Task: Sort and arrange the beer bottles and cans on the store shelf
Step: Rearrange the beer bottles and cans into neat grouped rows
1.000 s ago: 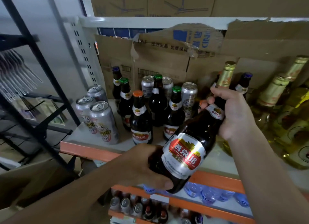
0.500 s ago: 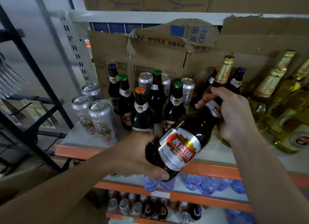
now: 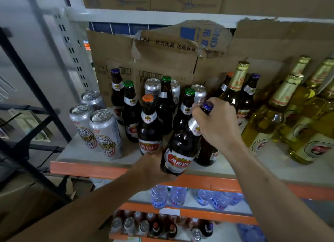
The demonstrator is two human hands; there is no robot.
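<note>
Mid-placement, the blue-capped bottle (image 3: 179, 158) leans just right of the orange-capped bottle (image 3: 149, 128), right hand (image 3: 216, 126) fingers curled round its neck, left hand (image 3: 151, 169) seemingly cupping its base; next it needs standing upright

"燕京U8" — label on btl (image 3: 182, 142); "优质保证" — cardboard flap (image 3: 180, 41)

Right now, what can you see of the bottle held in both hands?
The bottle is dark brown glass with a red and white body label and a white neck label. It tilts, neck up to the right, base at the front edge of the shelf. The left hand grips its base; the right hand grips its neck. Whether the blue cap by that hand is its own, I cannot tell.
</note>
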